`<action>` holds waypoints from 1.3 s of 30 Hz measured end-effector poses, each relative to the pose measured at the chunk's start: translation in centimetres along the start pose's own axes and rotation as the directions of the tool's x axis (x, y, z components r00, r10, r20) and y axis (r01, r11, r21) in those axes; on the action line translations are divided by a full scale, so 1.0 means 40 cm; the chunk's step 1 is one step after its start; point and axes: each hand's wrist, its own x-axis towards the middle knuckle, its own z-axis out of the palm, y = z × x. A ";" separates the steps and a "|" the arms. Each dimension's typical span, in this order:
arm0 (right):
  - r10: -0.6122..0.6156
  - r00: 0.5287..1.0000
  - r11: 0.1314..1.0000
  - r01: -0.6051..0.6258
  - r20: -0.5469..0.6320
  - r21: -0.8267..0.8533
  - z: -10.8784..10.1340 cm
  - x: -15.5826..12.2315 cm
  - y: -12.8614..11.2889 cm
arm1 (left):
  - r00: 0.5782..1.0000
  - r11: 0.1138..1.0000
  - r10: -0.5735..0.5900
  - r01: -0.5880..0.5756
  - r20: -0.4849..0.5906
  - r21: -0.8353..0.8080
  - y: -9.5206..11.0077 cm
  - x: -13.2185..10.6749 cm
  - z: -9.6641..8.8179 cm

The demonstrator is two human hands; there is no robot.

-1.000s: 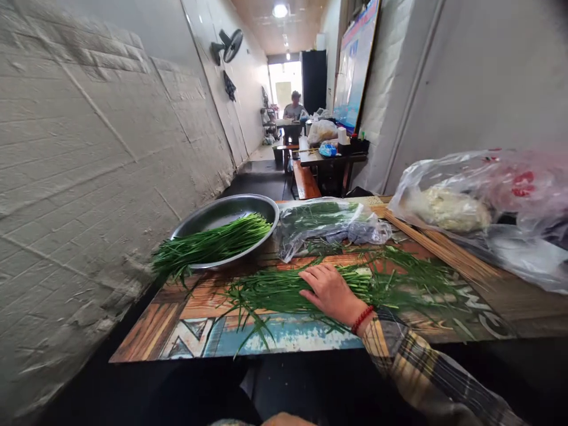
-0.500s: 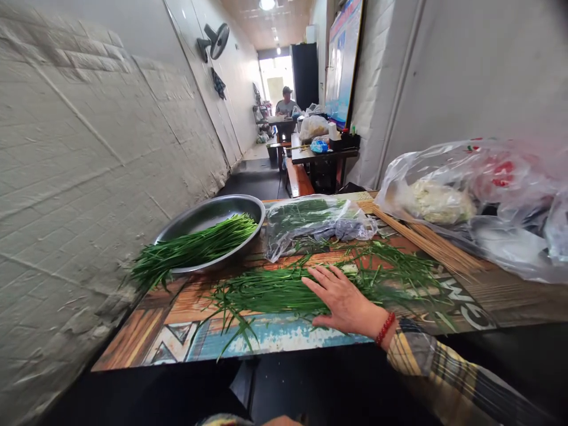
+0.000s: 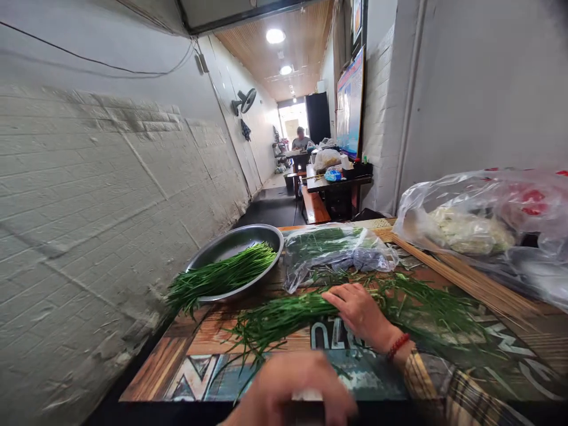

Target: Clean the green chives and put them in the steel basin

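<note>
A loose bunch of garlic chives [image 3: 279, 313] lies across the wood-patterned table top [image 3: 153, 364]. My right hand [image 3: 359, 310], with a red bead bracelet at the wrist, is closed over the right end of this bunch. Blurred and close to the camera, my left hand [image 3: 297, 384] hangs at the front edge with bent fingers; what it holds, if anything, is hidden. More chives [image 3: 235, 269] rest in a steel basin [image 3: 217, 239], their leaf ends hanging over its left rim. Loose leaves [image 3: 437, 305] are scattered to the right of my right hand.
Behind the bunch lies a clear plastic bag [image 3: 328, 251] of greens. Thin wooden skewers [image 3: 461, 275] and a large plastic bag [image 3: 474, 228] with pale contents are on the right. A brick wall [image 3: 89, 236] borders the left. Farther back, a person [image 3: 300, 141] sits beyond another table [image 3: 323, 182].
My right hand has gone from lying flat with spread fingers to closing on the chives, which are gathered tighter. My left hand has risen into view. The camera has tilted up.
</note>
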 end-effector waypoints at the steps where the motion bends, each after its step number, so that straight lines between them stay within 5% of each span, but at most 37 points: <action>1: 0.011 1.000 1.000 -0.011 -0.014 0.009 -0.006 0.010 0.003 | 0.979 0.996 -0.058 0.071 -0.194 0.059 -0.027 0.015 -0.012; 3: 0.026 0.998 0.999 -0.025 -0.050 0.020 -0.009 0.027 0.006 | 0.883 0.975 -0.103 0.182 -0.459 0.130 -0.095 0.051 -0.030; 8: -0.037 0.999 0.991 0.033 0.028 0.129 0.015 0.046 0.009 | 0.804 0.928 -0.060 0.263 -0.591 0.265 -0.283 0.149 -0.060; 12: 0.129 0.989 0.958 -0.105 -0.075 0.267 0.000 0.066 0.059 | 0.821 0.894 -0.141 0.345 -0.553 0.285 -0.377 0.212 -0.082; 16: 0.373 0.911 0.840 -0.251 -0.178 0.481 -0.011 0.084 0.138 | 0.868 0.858 -0.120 0.335 -0.483 0.389 -0.434 0.249 -0.100; 20: 0.573 0.803 0.731 -0.410 -0.164 0.546 0.025 0.064 0.176 | 0.905 0.808 -0.156 0.347 -0.396 0.475 -0.470 0.251 -0.109; 31: 0.291 0.954 0.898 -0.297 0.070 0.326 0.046 0.043 0.145 | 0.914 0.576 -0.262 0.405 -0.309 0.710 -0.472 0.219 -0.101; 39: 0.306 0.943 0.848 -0.333 0.131 0.413 0.059 0.032 0.143 | 0.936 0.665 -0.224 0.349 -0.270 0.660 -0.463 0.209 -0.093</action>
